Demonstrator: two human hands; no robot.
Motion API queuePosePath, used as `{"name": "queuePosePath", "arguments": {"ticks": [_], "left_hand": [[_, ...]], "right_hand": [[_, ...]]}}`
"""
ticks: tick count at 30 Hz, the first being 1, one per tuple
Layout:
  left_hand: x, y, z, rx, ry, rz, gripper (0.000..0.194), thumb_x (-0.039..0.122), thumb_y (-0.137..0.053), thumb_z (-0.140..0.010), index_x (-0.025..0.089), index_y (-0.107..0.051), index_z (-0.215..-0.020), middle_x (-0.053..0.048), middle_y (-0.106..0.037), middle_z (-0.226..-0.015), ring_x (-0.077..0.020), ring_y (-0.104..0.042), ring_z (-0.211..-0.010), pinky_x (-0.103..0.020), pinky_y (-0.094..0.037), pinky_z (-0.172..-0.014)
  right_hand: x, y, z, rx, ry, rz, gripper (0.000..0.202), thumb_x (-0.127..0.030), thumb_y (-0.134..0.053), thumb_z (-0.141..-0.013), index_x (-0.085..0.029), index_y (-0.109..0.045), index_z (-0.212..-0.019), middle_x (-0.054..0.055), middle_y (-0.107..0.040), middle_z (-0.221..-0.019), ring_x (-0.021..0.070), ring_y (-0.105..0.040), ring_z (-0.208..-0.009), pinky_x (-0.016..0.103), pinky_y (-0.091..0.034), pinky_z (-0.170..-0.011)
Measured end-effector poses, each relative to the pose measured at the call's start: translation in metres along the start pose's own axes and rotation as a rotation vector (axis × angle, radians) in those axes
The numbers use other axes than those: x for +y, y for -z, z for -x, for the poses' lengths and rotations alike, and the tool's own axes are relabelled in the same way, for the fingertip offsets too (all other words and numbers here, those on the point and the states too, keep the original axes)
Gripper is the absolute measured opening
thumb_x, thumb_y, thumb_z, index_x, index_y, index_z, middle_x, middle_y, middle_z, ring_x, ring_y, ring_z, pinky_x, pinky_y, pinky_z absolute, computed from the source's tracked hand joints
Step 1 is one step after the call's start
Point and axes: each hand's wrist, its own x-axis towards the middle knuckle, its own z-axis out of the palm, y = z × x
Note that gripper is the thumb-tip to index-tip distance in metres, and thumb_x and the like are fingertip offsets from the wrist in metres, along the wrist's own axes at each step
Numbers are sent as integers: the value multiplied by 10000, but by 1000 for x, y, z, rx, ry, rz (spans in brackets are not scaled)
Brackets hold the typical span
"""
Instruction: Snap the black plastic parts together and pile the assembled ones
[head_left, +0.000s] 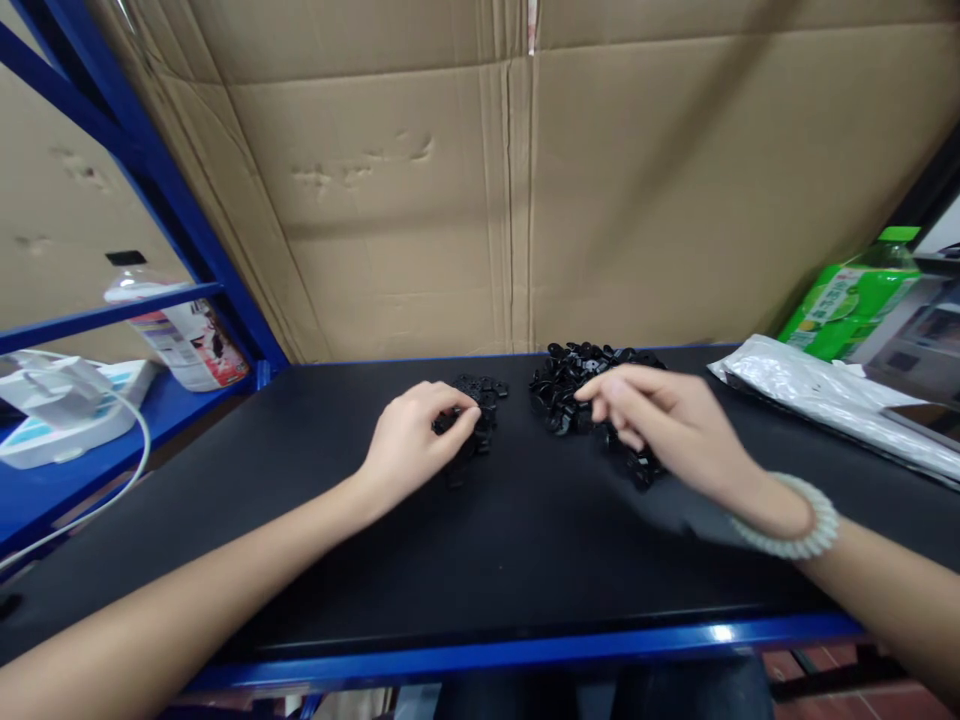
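Two piles of small black parts lie on the black table top (480, 560). My left hand (421, 430) is at the smaller pile (486, 392), with thumb and index finger curled toward each other; whether a part is between them is too small to tell. Over the right, larger pile (570, 375) is my right hand (667, 425), its fingers bent and close together. What its fingertips hold, if anything, cannot be made out. A pale coiled band (806, 515) is round my right wrist.
Cardboard (390, 200) stands behind the table. At the right are a silvery plastic bag (825, 400) and a green bottle (847, 300). On the blue shelf at the left are a bottle (184, 335) and a white power strip (82, 410) with a cable.
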Motion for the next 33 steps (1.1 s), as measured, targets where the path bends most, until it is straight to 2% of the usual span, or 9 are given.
{"name": "queuePosePath", "arguments": {"ticks": [3,6,9,13,16,20,26,29,33], "left_hand": [[-20,0,-11,8,8,-119,188,288,-545,-845,189,-704,-866,-63,-689,-920,-226,-615,-871,-311,-466,-743],[-24,-4,-12,39,17,-121,239,277,-536,-850,181,-677,-1018,-75,-665,-999,-215,-614,-845,-327,-479,-759],[-11,-7,-3,24,-38,-39,233,242,-536,-856,171,-656,-1043,-76,-650,-1028,-191,-602,-805,-330,-486,-775],[20,-12,18,-72,-181,87,212,180,-543,-854,185,-652,-1036,-72,-642,-1063,-205,-597,-967,-338,-470,-864],[39,-14,31,-154,-265,128,238,158,-543,-861,197,-636,-1076,-60,-636,-1090,-194,-591,-991,-343,-452,-883],[49,-14,40,-196,-285,174,247,142,-547,-863,204,-634,-1085,-47,-637,-1081,-180,-589,-961,-338,-448,-868],[50,-14,39,-199,-162,357,232,120,-547,-843,178,-656,-1040,-51,-645,-1020,-155,-595,-875,-298,-485,-810],[52,-14,36,-229,-8,454,227,157,-561,-835,176,-659,-1039,-43,-670,-939,-142,-593,-743,-289,-495,-699],[56,-16,33,-336,348,770,311,273,-636,-805,151,-637,-1091,-74,-702,-997,-171,-648,-836,-311,-527,-776]], "right_hand": [[5,32,-20,84,1,81,309,-416,-517,-909,-169,-692,-849,25,-613,-685,97,-474,-498,239,-362,-459],[12,58,-32,-69,52,283,233,-388,-586,-866,-193,-705,-822,36,-674,-754,132,-552,-594,258,-407,-529],[20,72,-35,-301,168,410,161,-338,-606,-845,-220,-715,-843,40,-693,-828,168,-603,-708,287,-453,-636],[27,74,-31,-585,228,476,118,-312,-633,-821,-229,-717,-834,41,-677,-865,190,-618,-826,308,-467,-757],[29,70,-30,-664,188,571,99,-299,-665,-792,-211,-705,-811,43,-663,-861,201,-608,-846,326,-453,-795],[27,66,-29,-594,171,581,112,-252,-604,-820,-192,-675,-757,34,-657,-833,179,-598,-802,305,-445,-767],[19,75,-31,-343,-14,495,181,-332,-585,-828,-189,-650,-740,-2,-616,-641,133,-517,-560,256,-392,-531],[11,68,-28,-210,-32,379,184,-343,-595,-837,-188,-633,-746,3,-637,-679,133,-547,-602,245,-403,-550],[-3,32,-11,-95,71,179,130,-300,-579,-871,-195,-610,-801,5,-637,-747,134,-568,-664,240,-425,-591]]}}
